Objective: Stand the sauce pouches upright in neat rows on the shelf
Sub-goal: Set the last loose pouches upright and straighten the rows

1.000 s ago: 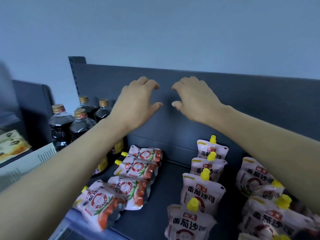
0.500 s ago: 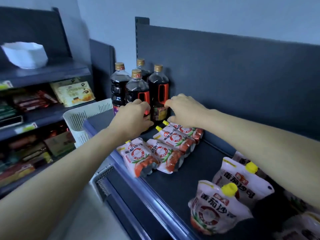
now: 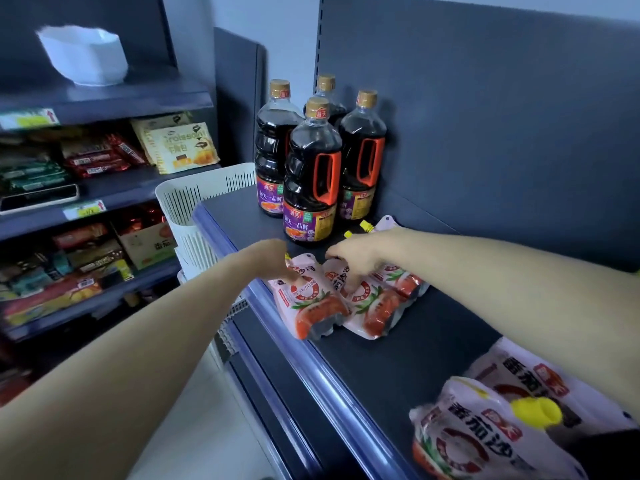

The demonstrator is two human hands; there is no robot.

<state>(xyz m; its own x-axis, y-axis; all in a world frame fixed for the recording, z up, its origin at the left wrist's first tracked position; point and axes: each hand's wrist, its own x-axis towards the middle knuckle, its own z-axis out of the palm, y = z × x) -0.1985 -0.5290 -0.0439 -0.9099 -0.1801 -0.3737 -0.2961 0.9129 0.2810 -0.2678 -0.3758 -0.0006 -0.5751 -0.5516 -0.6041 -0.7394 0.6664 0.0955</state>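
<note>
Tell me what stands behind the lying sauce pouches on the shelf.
Four dark sauce bottles stand behind the lying pouches, against the back panel. The right hand covers the rearmost pouches, so what lies beneath it cannot be seen.

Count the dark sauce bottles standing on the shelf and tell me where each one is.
4, clustered at the shelf's back left corner: front bottle, back-left bottle, right bottle, and rear bottle mostly hidden behind them. More could be concealed behind.
</note>
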